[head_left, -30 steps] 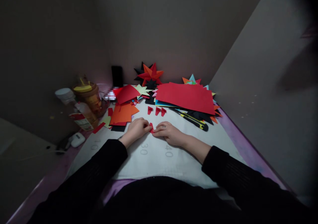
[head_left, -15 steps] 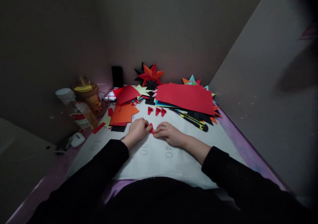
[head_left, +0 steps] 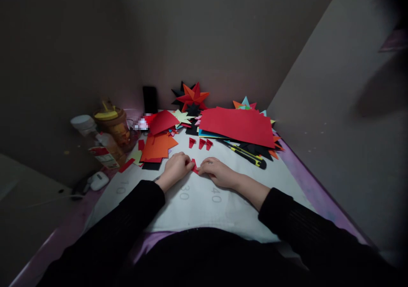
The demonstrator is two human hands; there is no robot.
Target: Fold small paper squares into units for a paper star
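My left hand and my right hand meet over a small red paper piece pressed onto the white cutting mat. Both hands have their fingers curled and pinching the piece from either side. Just beyond them lie three small folded red paper pieces in a row. Black sleeves cover both forearms.
A big red sheet tops a stack of coloured paper at the back right, with a yellow-black utility knife beside it. Orange sheets lie left. Paper stars stand against the wall. A lidded jar, bottle and white device crowd the left edge.
Both hands stay pinched on the small red piece with only slight finger shifts; the view has tilted a little.
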